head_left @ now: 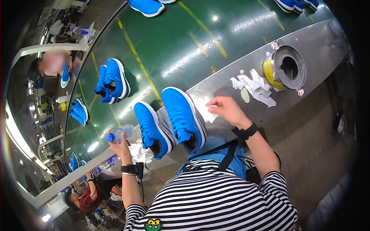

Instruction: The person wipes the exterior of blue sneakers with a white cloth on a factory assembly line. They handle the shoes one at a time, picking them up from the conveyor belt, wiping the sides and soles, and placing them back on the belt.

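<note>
Two blue sneakers with white soles stand side by side in front of me, the left sneaker [152, 127] and the right sneaker [183, 117], across the metal ledge and the green belt edge. Left of them, my left hand [121, 147] is closed around a clear plastic bottle [124, 132] with a blue cap, which lies tilted with its cap toward the left. On the other side, my right hand [228, 109] pinches a small white piece of tissue [210, 114] just beside the right sneaker. Crumpled white paper [141, 153] sits on the ledge near my left wrist.
A metal can [289, 69] with a yellow band rests on the metal ledge [323, 50], with torn white paper [256, 86] beside it. More blue sneakers [113, 81] stand on the green belt [162, 38]. Two people [90, 196] are at the left.
</note>
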{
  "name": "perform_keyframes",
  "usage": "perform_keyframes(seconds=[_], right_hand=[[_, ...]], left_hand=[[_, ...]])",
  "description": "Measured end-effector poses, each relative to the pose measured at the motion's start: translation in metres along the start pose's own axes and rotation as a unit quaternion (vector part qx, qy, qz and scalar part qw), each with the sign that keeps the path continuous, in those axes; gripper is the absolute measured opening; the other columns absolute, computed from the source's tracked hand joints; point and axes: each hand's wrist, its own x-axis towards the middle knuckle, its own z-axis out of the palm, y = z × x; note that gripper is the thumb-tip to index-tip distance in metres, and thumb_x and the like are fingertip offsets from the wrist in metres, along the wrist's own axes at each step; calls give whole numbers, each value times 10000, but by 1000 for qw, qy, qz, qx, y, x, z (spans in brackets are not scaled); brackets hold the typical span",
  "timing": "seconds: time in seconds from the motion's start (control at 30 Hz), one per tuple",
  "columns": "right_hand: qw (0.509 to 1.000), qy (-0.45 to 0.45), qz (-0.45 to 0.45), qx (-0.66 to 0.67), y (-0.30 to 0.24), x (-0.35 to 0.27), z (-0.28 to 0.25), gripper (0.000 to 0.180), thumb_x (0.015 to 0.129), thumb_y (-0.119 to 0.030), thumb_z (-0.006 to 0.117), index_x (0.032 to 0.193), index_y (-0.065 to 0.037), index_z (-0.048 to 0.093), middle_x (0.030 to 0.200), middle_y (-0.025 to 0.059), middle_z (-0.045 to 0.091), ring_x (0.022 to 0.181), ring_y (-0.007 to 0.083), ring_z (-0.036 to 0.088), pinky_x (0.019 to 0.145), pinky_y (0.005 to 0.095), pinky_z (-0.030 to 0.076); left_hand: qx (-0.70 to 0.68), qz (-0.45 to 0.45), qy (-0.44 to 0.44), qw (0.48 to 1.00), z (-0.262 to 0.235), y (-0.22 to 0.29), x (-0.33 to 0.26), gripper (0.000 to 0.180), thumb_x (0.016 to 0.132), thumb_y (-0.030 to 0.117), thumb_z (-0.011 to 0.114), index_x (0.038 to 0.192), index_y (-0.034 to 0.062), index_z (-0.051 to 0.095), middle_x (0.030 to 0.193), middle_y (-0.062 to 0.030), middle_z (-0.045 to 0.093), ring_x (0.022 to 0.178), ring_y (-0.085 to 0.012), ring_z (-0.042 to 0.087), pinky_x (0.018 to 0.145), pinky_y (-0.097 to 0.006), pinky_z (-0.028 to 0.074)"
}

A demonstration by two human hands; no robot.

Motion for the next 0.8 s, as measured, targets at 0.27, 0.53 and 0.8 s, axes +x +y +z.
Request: perform_keyframes(seconds=[0.27,0.53,0.8], right_hand=[[991,52,-52,-111,47,46,28,135,780,-112,674,879,-21,667,807,89,667,755,149,606,722,291,470],[961,71,-118,-240,43,68,36,104,766,-125,658,835,-47,660,811,142,649,807,314,619,745,389,477],[967,38,-73,-240,46,73,37,144,753,-176,672,816,-48,678,824,154,660,823,309,631,749,388,481]], left_hand=[[-141,-219,-9,965,-12,-85,-17,421,791,109,718,1119,-20,487,1044,-81,559,874,-143,551,723,-277,461],[-37,-227,14,973,-4,7,-82,465,803,106,673,1183,-5,430,1110,-114,492,982,-193,511,803,-321,447],[119,-58,-358,924,153,95,-74,1010,738,279,757,1390,-110,91,1326,-298,338,1222,-372,396,1014,-401,344]])
